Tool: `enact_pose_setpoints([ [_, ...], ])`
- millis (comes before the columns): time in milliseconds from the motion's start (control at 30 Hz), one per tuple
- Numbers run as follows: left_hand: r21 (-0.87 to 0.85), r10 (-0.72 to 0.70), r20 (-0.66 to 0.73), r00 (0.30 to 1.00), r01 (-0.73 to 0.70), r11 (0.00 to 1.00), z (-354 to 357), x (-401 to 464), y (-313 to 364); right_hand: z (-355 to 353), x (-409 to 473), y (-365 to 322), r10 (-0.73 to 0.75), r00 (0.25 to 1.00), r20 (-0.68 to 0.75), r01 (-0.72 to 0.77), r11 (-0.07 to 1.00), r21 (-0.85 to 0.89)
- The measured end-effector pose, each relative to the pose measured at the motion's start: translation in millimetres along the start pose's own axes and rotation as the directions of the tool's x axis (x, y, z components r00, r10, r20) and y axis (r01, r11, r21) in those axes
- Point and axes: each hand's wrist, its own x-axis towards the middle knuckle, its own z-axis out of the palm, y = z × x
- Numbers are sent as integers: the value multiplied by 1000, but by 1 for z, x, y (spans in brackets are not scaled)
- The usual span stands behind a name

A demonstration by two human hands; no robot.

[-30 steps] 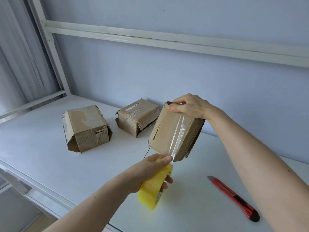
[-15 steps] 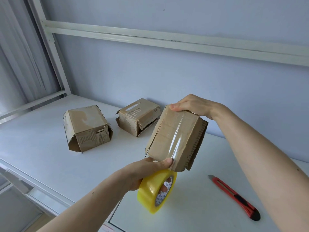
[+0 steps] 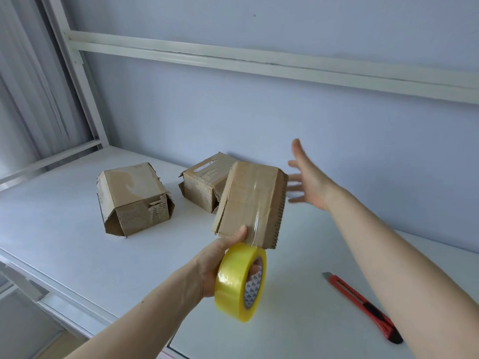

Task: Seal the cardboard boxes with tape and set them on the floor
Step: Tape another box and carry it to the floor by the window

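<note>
On white table by blue wall | left hand grip curled round tape roll | right hand grip spread

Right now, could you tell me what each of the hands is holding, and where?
The left hand grips the tape roll through its core, thumb on the box near edge. The right hand holds nothing.
</note>
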Motion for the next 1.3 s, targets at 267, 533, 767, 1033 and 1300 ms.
enact_pose_setpoints([
  [267,16,55,-2,999,-55,998,11,7,5,71,-20,70,-79,997,21,75,987,145],
  [533,350,209,-104,972,-161,923,20,-4,-1,62,-7,45,-85,982,-169,119,972,201],
  [767,238,215,-86,973,-189,953,26,-8,-10,63,0,27,155,987,-49,-136,950,280],
  [1033,218,259,-92,962,-234,947,31,-5,-5,61,-9,28,334,941,62,-339,908,246],
  [1300,93,213,-143,967,-201,975,34,1,-11,54,-17,26,333,940,-69,-339,930,-141],
])
